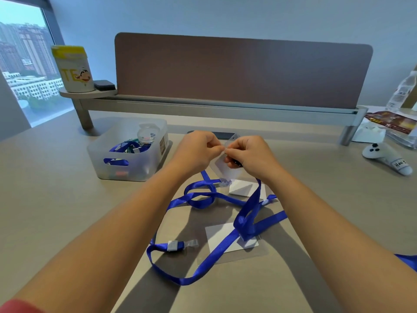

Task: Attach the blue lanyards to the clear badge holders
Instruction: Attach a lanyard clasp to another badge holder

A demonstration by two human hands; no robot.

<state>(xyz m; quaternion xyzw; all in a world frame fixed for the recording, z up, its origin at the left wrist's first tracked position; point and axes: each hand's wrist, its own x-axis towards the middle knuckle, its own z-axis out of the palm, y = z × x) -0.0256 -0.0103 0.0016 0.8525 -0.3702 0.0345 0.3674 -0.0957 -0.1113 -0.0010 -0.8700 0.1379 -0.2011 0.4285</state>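
The clear plastic badge holder (222, 164) is held up over the middle of the table (56, 199), between both hands. The left hand (198, 151) pinches its top edge with curled fingers. The right hand (247, 154) pinches the same top edge from the other side, and something small and dark sticks out under its fingers. It is too hidden to tell what it is. The holder is see-through, so its edges are hard to make out.

A long blue ribbon lanyard (203, 195) lies in loops on the table below the hands. Its end near the held holder is blurry. A second blue ribbon lanyard (214, 258) curls lower in the frame, with a grey and clear clip (181, 245) at one end. It crosses over a flat clear badge holder with a white card (228, 239). Another white card (244, 188) lies just below the right hand, partly covered by ribbon.

At the left sits a frosted plastic box (128, 152) with more blue ribbon inside. In the upper left stands a white tub with a yellow lid (73, 68), showing the letters "TE". At the right lies a white game controller (387, 160) with a label that reads about "Hea". A clear water bottle (404, 91) is cut off at the right edge.
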